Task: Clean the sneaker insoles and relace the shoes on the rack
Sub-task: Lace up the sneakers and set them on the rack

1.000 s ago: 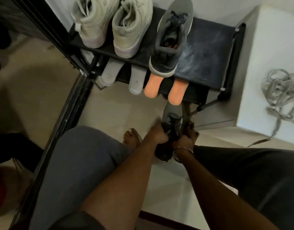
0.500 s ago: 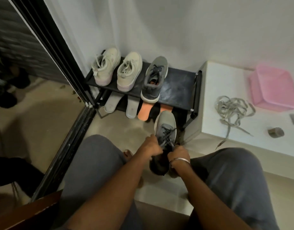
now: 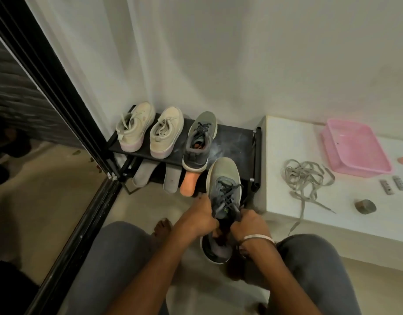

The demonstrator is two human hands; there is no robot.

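Both hands grip a grey sneaker (image 3: 222, 201) held toe-out above the floor before the rack (image 3: 232, 142): the left hand (image 3: 199, 218) clasps its side while the right hand (image 3: 248, 222) pinches the dark laces, apparently to steady it for lacing. The fingertips are hidden behind the tongue; loose laces (image 3: 306, 178) lie on the white ledge (image 3: 280, 137), and insoles (image 3: 188, 182) poke from under the shelf.

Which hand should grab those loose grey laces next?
Probably the right hand: the tangled grey flat laces lie on the white ledge on its side; the left hand is further away.
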